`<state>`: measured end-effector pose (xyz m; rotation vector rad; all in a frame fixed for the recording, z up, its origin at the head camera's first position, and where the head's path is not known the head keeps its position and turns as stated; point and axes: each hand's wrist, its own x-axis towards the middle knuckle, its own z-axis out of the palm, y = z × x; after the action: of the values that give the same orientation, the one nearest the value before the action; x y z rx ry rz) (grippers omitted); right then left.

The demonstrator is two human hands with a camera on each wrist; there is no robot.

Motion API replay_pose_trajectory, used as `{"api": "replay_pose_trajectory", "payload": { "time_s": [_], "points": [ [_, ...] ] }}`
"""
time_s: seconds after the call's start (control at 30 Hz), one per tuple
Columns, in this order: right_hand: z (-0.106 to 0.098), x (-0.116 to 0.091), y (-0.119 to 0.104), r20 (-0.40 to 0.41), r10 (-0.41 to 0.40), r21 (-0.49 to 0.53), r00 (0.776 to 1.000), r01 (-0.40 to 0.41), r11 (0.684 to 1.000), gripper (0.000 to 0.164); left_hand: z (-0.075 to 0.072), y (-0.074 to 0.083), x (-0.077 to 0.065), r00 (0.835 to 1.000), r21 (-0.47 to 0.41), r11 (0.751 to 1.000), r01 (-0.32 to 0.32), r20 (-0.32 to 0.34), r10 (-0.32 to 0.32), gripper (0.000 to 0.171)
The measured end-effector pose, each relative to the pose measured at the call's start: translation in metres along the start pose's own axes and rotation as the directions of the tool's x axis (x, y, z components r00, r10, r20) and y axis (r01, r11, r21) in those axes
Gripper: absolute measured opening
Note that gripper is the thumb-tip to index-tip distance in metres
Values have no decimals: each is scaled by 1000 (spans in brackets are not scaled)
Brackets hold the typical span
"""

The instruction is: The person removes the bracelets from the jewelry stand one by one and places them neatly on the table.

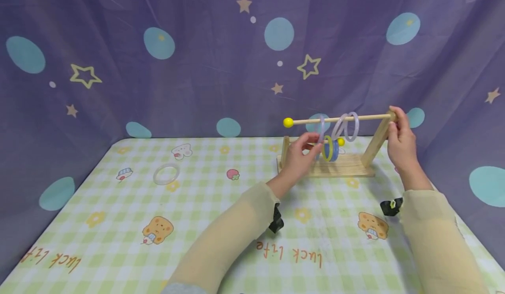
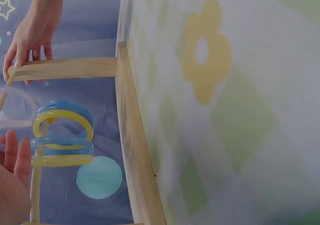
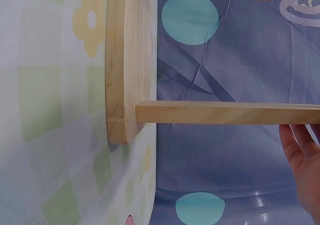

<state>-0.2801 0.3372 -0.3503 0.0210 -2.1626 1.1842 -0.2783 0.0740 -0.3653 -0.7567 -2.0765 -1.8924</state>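
Note:
A wooden rack holds rings on two rods with yellow ball ends. My left hand pinches a pale purple ring that hangs round the upper rod, near its ball end. Two more pale rings hang further along that rod. Just past the left fingertips, yellow rings and blue rings sit on the lower rod. My right hand grips the top of the slanted post, thumb on the near side; the post also crosses the right wrist view.
A clear whitish ring lies on the left part of the checked tablecloth. A purple curtain with stars and dots hangs close behind the rack. Black straps show at both wrists.

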Motion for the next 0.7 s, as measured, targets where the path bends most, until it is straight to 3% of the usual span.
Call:
{"api": "replay_pose_trajectory", "payload": {
  "time_s": [0.17, 0.37, 0.7],
  "points": [
    [0, -1, 0, 2, 5, -2, 1000, -5, 1000, 40, -6, 5, -2, 1000, 20, 1000, 4, -24, -4, 17],
    [0, -1, 1, 4, 7, -9, 1000, -7, 1000, 40, -13, -1, -1, 999, 29, 999, 23, -28, -23, 16],
    [1, -1, 2, 4, 8, -3, 1000, -8, 1000, 40, -24, -3, -3, 1000, 30, 1000, 3, -26, -2, 14]
  ]
}}
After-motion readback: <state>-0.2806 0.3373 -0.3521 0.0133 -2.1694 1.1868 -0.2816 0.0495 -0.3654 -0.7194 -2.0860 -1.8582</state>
